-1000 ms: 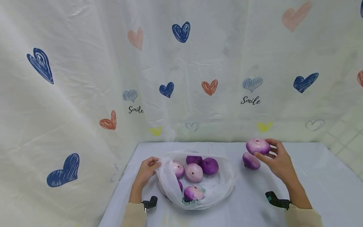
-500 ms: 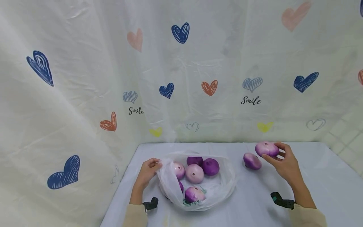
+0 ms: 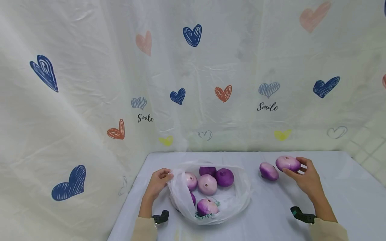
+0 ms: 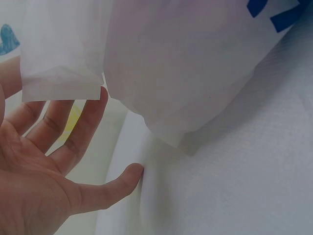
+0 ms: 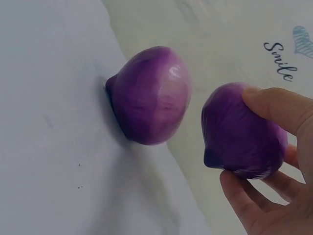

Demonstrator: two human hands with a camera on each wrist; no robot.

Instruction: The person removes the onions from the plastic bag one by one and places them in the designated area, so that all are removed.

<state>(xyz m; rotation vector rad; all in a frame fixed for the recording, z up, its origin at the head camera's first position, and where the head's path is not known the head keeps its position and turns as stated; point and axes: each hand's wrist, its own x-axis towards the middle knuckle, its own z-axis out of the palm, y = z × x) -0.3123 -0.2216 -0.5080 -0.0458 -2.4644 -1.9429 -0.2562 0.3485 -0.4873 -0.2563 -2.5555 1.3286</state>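
A white plastic bag point(image 3: 232, 209) lies with its mouth spread, holding several purple onions point(image 3: 207, 184). My left hand point(image 3: 158, 183) is at the bag's left rim; in the left wrist view its fingers point(image 4: 84, 129) touch a loose flap of the bag point(image 4: 61, 73), partly hidden behind it, while the thumb stands apart. My right hand point(image 3: 310, 177) grips a purple-and-pale onion point(image 3: 288, 163) between thumb and fingers at the right. Just left of it a second onion point(image 3: 269, 171) rests on the table, tilted, its dark tip low; the two show apart in the right wrist view.
A white-covered table point(image 3: 241, 231) spans the front. Behind it and to the left hangs a pale sheet point(image 3: 193, 67) printed with hearts and "Smile". A dark wrist camera sits on each forearm, the right one point(image 3: 302, 215) above the table.
My right hand has moved right and down with its onion, from above the loose onion to the right of it. My left hand and the bag have stayed nearly still.
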